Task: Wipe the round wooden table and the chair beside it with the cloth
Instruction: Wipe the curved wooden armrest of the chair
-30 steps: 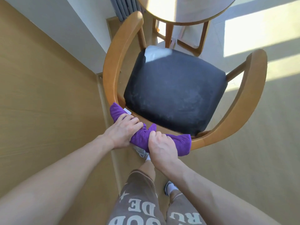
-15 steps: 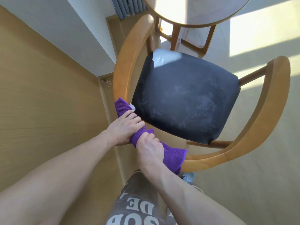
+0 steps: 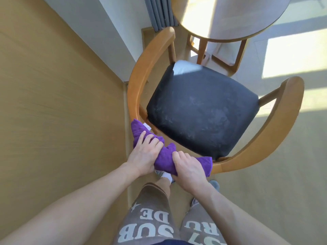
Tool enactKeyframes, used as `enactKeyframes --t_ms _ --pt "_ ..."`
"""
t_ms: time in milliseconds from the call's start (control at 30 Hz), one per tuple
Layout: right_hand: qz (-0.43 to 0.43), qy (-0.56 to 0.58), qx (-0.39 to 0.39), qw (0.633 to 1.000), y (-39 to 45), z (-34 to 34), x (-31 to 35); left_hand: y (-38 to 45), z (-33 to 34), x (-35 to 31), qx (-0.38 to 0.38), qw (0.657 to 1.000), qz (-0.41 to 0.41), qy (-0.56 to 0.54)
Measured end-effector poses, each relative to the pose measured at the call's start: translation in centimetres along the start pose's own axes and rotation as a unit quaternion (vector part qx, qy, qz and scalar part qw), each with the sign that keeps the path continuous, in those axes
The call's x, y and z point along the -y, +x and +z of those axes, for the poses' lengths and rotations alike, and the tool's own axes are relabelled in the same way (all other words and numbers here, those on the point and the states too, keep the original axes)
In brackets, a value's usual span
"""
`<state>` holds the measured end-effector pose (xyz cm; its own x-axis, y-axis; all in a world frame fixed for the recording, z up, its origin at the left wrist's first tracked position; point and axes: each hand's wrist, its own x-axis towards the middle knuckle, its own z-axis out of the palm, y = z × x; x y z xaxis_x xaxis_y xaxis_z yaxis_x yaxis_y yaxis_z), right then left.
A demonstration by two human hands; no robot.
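Observation:
A purple cloth is wrapped over the curved wooden backrest of the chair, at its near left part. My left hand presses down on the cloth's left half. My right hand clamps the cloth's right half against the rail. The chair has a dark padded seat and a wooden armrest curving round on the right. The round wooden table stands beyond the chair, at the top of the view, partly in sunlight.
A wood-panelled wall runs close along the left of the chair. A grey curtain hangs at the top by the table. My legs and shoes stand directly behind the backrest. Sunlit floor lies to the right.
Both hands have stayed on the cloth and slid it back and forth along the backrest rail. The view has shifted, so the chair sits differently in the frame.

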<state>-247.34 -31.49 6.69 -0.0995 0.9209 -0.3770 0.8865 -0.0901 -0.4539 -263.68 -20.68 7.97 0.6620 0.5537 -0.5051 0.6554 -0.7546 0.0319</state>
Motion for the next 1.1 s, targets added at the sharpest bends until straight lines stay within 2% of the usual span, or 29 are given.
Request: enactKeyframes --t_ms 133,267,400,533,667,867,1000,1100 --pt "0.019 -0.061 -0.066 0.996 -5.1 -0.2 -8.3 0.2 0.5 -7.7 -0.003 0.998 -0.048 0.032" --pt "-0.001 -0.149 -0.138 0.979 -8.2 -1.2 -15.9 2.5 0.8 -15.3 0.017 0.998 -0.044 0.048" --pt "0.023 -0.190 -0.097 0.977 -7.1 -2.7 -16.0 4.2 0.9 -17.1 0.007 0.998 -0.024 0.057" --pt "0.062 -0.160 -0.044 0.984 -6.4 -1.9 -11.6 2.3 0.6 -13.0 -0.025 0.997 0.035 0.064" --pt "0.089 -0.057 0.009 0.994 -4.0 -1.2 -3.7 -0.6 0.1 -6.2 -0.094 0.991 0.039 0.090" --pt "0.111 -0.026 0.028 0.993 -0.2 -1.9 3.8 -0.4 0.2 2.8 -0.065 0.996 -0.002 0.062" --pt "0.116 -0.015 0.084 0.990 4.2 -2.6 6.7 1.6 0.9 8.6 -0.085 0.990 0.062 0.096" --pt "0.153 -0.002 0.100 0.983 7.6 -2.5 8.9 4.0 1.5 13.1 -0.091 0.983 0.121 0.104"
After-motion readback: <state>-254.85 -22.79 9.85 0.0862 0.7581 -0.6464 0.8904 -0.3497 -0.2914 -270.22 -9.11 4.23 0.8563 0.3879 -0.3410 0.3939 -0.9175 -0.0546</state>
